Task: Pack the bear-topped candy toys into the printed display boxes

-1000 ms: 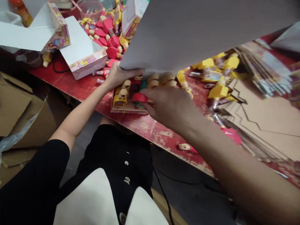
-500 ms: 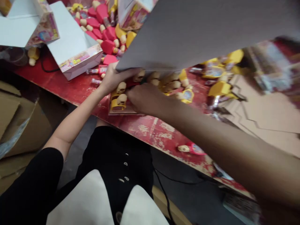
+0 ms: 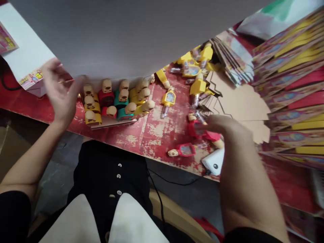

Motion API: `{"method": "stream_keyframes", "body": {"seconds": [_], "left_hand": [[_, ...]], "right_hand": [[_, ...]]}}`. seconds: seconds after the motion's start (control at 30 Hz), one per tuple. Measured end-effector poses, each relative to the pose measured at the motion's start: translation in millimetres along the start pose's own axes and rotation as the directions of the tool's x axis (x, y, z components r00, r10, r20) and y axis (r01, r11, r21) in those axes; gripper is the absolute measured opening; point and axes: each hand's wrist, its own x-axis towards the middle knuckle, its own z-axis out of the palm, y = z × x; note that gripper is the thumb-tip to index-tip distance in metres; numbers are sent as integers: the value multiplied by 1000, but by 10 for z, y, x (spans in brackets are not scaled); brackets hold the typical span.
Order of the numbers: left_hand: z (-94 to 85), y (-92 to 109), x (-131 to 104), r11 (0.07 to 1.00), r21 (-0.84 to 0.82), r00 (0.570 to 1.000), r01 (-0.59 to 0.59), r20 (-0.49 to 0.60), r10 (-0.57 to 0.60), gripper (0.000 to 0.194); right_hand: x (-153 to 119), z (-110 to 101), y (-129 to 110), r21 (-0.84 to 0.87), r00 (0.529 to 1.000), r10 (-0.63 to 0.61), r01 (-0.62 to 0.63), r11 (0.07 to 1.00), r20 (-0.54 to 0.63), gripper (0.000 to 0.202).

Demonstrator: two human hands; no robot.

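Observation:
My left hand (image 3: 59, 92), slightly blurred, is raised with fingers apart at the left end of a display box, its thumb near the box corner. The box's large grey panel (image 3: 113, 37) stands up behind rows of toys with beige dog-like heads: yellow ones (image 3: 93, 117) on the left, then a red one (image 3: 106, 98), green ones (image 3: 125, 113) and more yellow ones (image 3: 140, 109). On the right, my right hand (image 3: 219, 124) reaches over red toys (image 3: 196, 129); its fingertips are smeared by motion, and any grip on a toy is unclear.
On the worn red table (image 3: 154, 135) lie a yellow toy (image 3: 169, 98), a red toy (image 3: 186, 150), a white device (image 3: 214, 161) with a cable, and flat cardboard pieces (image 3: 238, 101). Printed boxes (image 3: 298, 101) line the right. A white box (image 3: 22, 47) stands left.
My right hand has left the box of toys and moved right to the loose red toys. My left hand has come off the box's side and its fingers have spread. The view has swung right.

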Motion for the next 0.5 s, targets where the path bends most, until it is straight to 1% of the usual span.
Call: {"method": "stream_keyframes", "body": {"seconds": [0.03, 0.07, 0.1, 0.13, 0.17, 0.2, 0.23, 0.27, 0.3, 0.33, 0.37, 0.4, 0.43, 0.47, 0.5], "left_hand": [[-76, 126, -96, 989, 92, 989, -116, -85, 124, 26], [-142, 249, -188, 952, 204, 963, -229, -96, 252, 22], [-191, 364, -266, 891, 302, 932, -340, -16, 361, 23], [-215, 465, -319, 815, 367, 893, -448, 146, 425, 26], [-211, 550, -342, 741, 390, 833, -547, 344, 434, 28], [-179, 616, -334, 676, 383, 751, -629, 523, 403, 29], [-122, 663, -302, 625, 374, 667, -685, 666, 333, 30], [-49, 691, -252, 581, 372, 591, -724, 769, 244, 30], [32, 702, -195, 545, 379, 532, -748, 833, 151, 31], [111, 697, -138, 522, 392, 494, -757, 867, 66, 34], [181, 679, -90, 518, 395, 465, -759, 885, 5, 37], [237, 652, -53, 530, 399, 452, -748, 891, -32, 38], [276, 621, -27, 556, 405, 459, -726, 887, -47, 38], [297, 589, -13, 586, 417, 484, -695, 874, -48, 37], [303, 561, -8, 611, 435, 520, -661, 853, -44, 36]], "right_hand": [[22, 157, 15, 18, 1000, 1, -1, 1000, 1, 21], [20, 296, 9, 29, 1000, 5, -4, 1000, -17, 26], [8, 407, -2, 58, 998, -1, 5, 998, -62, 30], [-6, 488, -1, 139, 993, -15, 31, 990, -119, 31], [-13, 537, 19, 260, 983, -26, 73, 963, -179, 31], [-10, 557, 63, 393, 972, -27, 120, 912, -235, 28], [2, 552, 132, 511, 958, -1, 154, 846, -286, 25], [21, 532, 221, 594, 945, 52, 159, 789, -323, 22], [40, 504, 320, 637, 930, 129, 130, 760, -344, 22], [55, 479, 421, 638, 922, 185, 82, 765, -340, 24], [63, 463, 512, 613, 926, 208, 30, 790, -314, 29], [59, 462, 585, 584, 943, 198, -4, 812, -268, 33], [43, 476, 634, 550, 962, 167, -22, 835, -216, 37], [17, 502, 657, 518, 978, 125, -19, 855, -170, 40], [-19, 534, 657, 491, 986, 89, -7, 871, -143, 41]]}}
